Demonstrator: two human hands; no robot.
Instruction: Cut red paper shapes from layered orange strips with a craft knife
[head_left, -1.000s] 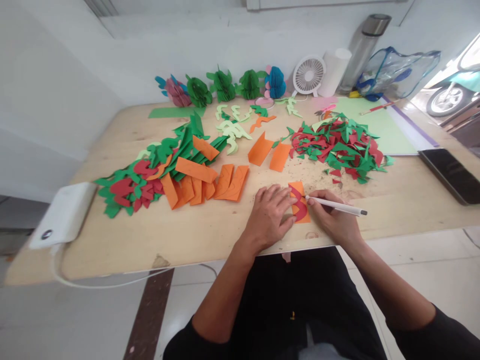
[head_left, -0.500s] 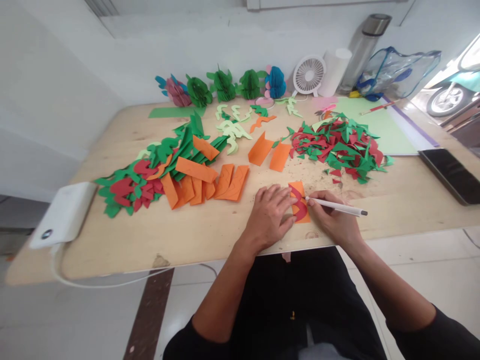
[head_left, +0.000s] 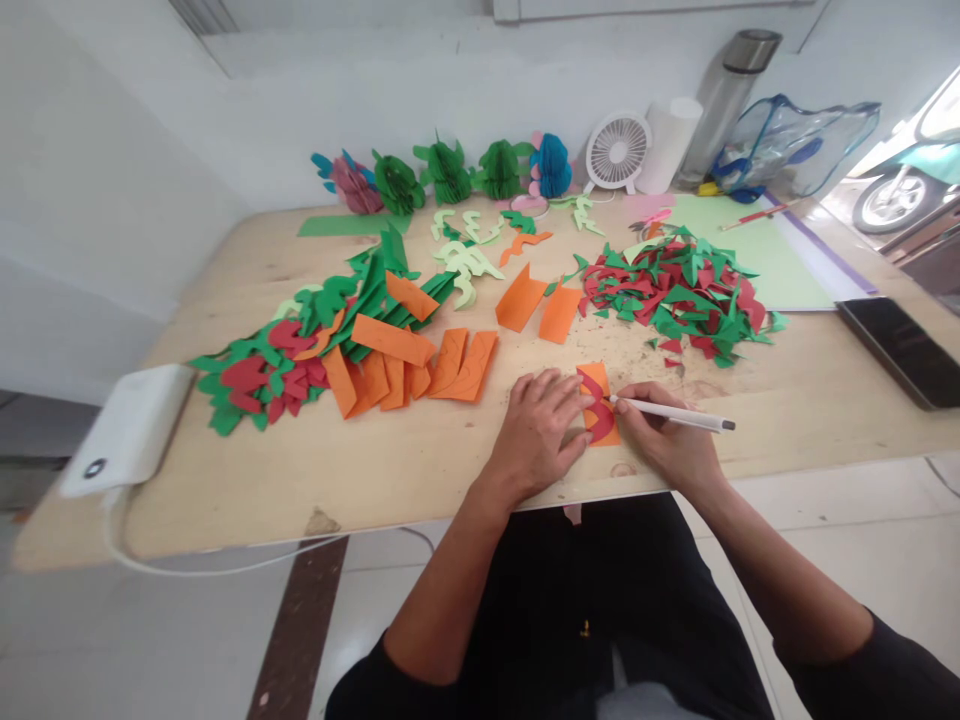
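A red curved paper cutout (head_left: 601,420) lies on an orange paper piece (head_left: 611,436) near the table's front edge. My left hand (head_left: 541,425) is flat, its fingers stretched over the left side of both papers. In my right hand (head_left: 667,435) is a white pen (head_left: 686,414), with its tip at the right edge of the red cutout. Part of both papers is hidden under my left fingers. To the left lie several folded orange papers (head_left: 469,368), some with drawn curves. Two more folded orange papers (head_left: 561,314) stand beyond my hands.
Red and green paper scraps (head_left: 682,290) are heaped at the right, near a phone (head_left: 904,350). Green and red cutouts (head_left: 247,380) lie left, beside a white corded device (head_left: 131,430). Honeycomb paper figures (head_left: 450,172), a small fan (head_left: 619,150) and a bottle (head_left: 724,110) stand along the wall.
Almost nothing differs. The pen tip stays by the red cutout's edge with at most a tiny shift, and my left hand keeps its place.
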